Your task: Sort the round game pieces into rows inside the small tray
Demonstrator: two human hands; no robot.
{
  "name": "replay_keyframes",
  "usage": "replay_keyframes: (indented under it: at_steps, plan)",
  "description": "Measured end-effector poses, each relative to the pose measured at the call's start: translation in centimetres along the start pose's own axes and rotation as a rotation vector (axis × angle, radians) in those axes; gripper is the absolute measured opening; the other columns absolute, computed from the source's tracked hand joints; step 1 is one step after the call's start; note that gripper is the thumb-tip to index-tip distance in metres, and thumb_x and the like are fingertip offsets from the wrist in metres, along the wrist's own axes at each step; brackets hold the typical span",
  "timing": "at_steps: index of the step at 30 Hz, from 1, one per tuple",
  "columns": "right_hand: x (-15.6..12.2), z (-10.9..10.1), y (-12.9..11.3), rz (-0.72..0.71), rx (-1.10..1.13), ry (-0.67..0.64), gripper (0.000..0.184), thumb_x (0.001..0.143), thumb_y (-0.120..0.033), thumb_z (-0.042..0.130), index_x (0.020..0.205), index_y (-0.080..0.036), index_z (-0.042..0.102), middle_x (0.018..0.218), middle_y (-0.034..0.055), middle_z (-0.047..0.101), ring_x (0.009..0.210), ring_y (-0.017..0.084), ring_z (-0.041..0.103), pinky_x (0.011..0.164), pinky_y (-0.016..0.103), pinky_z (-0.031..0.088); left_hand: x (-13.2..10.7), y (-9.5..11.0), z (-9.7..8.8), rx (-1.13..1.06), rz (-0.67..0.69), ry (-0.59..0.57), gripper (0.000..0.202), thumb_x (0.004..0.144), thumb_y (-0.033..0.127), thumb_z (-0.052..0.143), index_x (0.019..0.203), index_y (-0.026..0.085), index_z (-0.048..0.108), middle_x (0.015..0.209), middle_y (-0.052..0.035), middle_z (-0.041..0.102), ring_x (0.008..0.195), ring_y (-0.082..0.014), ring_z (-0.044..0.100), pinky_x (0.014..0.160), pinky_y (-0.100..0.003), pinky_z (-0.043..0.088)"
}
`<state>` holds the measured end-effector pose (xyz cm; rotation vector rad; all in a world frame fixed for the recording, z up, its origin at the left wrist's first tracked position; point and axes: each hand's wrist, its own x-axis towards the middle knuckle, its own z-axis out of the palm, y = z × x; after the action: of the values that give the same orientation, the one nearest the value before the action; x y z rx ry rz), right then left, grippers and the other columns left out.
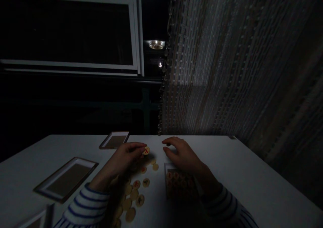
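Note:
Between the thumb and fingertips of my left hand point(126, 157) is a round wooden xiangqi piece point(146, 151), its red marking facing me. My right hand point(183, 155) hovers to the right with thumb and fingers apart, holding nothing that I can see. Beneath its wrist stands a shallow box point(165, 177) with rows of xiangqi pieces point(179, 180) in it; the near part is lost in shadow. Loose pieces point(134, 194) lie scattered on the table below my left hand, some showing red or dark marks and others plain. My left forearm hides part of them.
On the left of the white table point(252, 181) lie a framed shallow tray point(92, 164) and a smaller one point(126, 137) farther back. Another tray's corner point(49, 214) shows at the lower left. A beaded string curtain point(202, 69) hangs behind the far edge, beside a dark window point(137, 36).

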<state>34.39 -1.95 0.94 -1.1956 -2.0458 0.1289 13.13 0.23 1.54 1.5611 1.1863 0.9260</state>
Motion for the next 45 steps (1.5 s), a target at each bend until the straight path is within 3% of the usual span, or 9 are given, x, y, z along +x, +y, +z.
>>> replay_keyframes:
  at_steps: [7,17,22,28,35,45]
  plan:
    - [-0.3,-0.1,-0.7,-0.015,0.044,-0.073,0.021,0.08,-0.025,0.05,0.097,-0.02,0.061,0.094,0.0026,0.064,0.086,0.015,0.057,0.082,0.029,0.04,-0.1,0.6,1.8,0.001,0.061,-0.009,0.029,0.066,0.038,0.06,0.085,0.015,0.064,0.079,-0.0051,0.067,0.074,-0.0171,0.06,0.063,-0.026,0.046]
    - [-0.2,-0.8,-0.8,0.069,0.157,-0.053,0.021,0.082,-0.025,0.047,0.097,-0.021,0.06,0.088,0.0023,0.066,0.081,0.014,0.059,0.074,0.026,0.044,0.6,2.1,4.2,-0.093,0.098,-0.05,0.026,0.068,0.034,0.059,0.084,0.015,0.066,0.081,-0.0034,0.067,0.07,-0.013,0.058,0.067,-0.025,0.045]
    - [0.0,0.1,-0.6,0.113,0.234,-0.065,0.019,0.081,-0.025,0.049,0.095,-0.02,0.061,0.085,0.002,0.066,0.078,0.014,0.06,0.071,0.025,0.045,0.9,1.3,4.4,-0.096,0.128,-0.016,0.027,0.069,0.035,0.058,0.084,0.014,0.065,0.076,-0.0037,0.066,0.066,-0.0133,0.058,0.064,-0.025,0.045]
    - [-0.1,0.5,-0.4,0.179,0.235,-0.029,0.021,0.083,-0.031,0.046,0.095,-0.021,0.061,0.086,0.0026,0.067,0.078,0.015,0.061,0.071,0.026,0.045,1.0,0.9,4.7,-0.08,0.174,-0.044,0.032,0.068,0.034,0.06,0.092,0.013,0.063,0.084,-0.0056,0.067,0.079,-0.0162,0.06,0.073,-0.026,0.044]
    - [0.5,0.0,-0.6,0.099,0.101,-0.104,0.022,0.084,-0.024,0.043,0.091,-0.02,0.063,0.083,0.0022,0.068,0.076,0.014,0.061,0.068,0.024,0.043,1.6,-0.2,4.7,0.001,0.218,-0.01,0.029,0.069,0.037,0.058,0.086,0.013,0.063,0.078,-0.0048,0.066,0.072,-0.0156,0.059,0.064,-0.025,0.043]
    - [0.2,0.2,0.0,0.01,-0.056,-0.194,0.027,0.081,-0.028,0.048,0.106,-0.021,0.056,0.09,0.0035,0.066,0.083,0.016,0.059,0.072,0.025,0.04,1.9,-0.4,4.7,0.004,0.163,0.006,0.025,0.071,0.031,0.055,0.083,0.013,0.067,0.08,-0.0055,0.069,0.078,-0.0178,0.061,0.073,-0.027,0.044]
